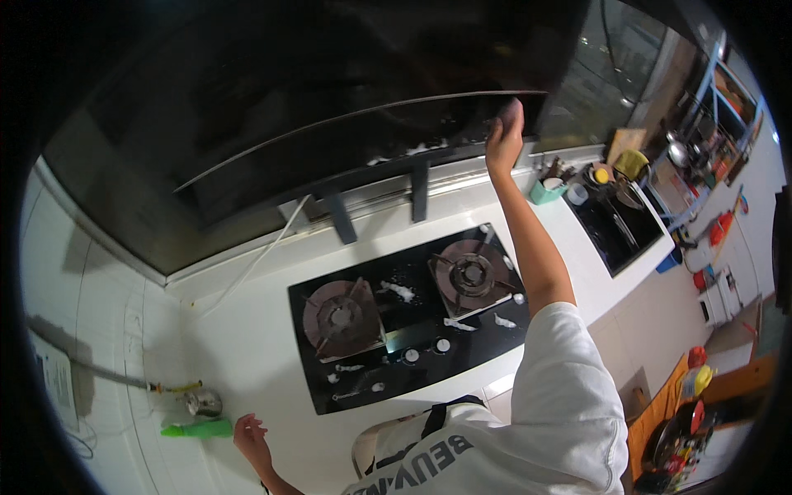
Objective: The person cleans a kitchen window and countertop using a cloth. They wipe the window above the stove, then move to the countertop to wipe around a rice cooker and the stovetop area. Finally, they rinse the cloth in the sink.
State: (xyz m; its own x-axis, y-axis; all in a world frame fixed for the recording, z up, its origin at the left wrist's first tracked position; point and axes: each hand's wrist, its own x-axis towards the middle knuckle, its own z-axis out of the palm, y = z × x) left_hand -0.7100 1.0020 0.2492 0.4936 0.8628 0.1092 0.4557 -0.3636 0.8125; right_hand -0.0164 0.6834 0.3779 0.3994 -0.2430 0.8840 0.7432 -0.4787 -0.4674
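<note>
My right hand (505, 139) is raised against the right end of a dark glossy panel (346, 133) above the stove; whether something lies under its palm cannot be told. White foam (427, 148) clings to the panel's lower edge. Below, a black glass two-burner gas stove (365, 396) is set in the white counter, with foam patches (399, 291) between and around the burners and two knobs. My left hand (250, 431) hangs over the counter at lower left, fingers loosely curled and holding nothing, beside a green bottle (201, 428).
A metal pot (204, 402) stands by the left wall. A white cable (260, 257) runs down behind the stove. At right are a green utensil holder (547, 192), a black sink (612, 229) with dishes and a blue rack (687, 210) of kitchenware.
</note>
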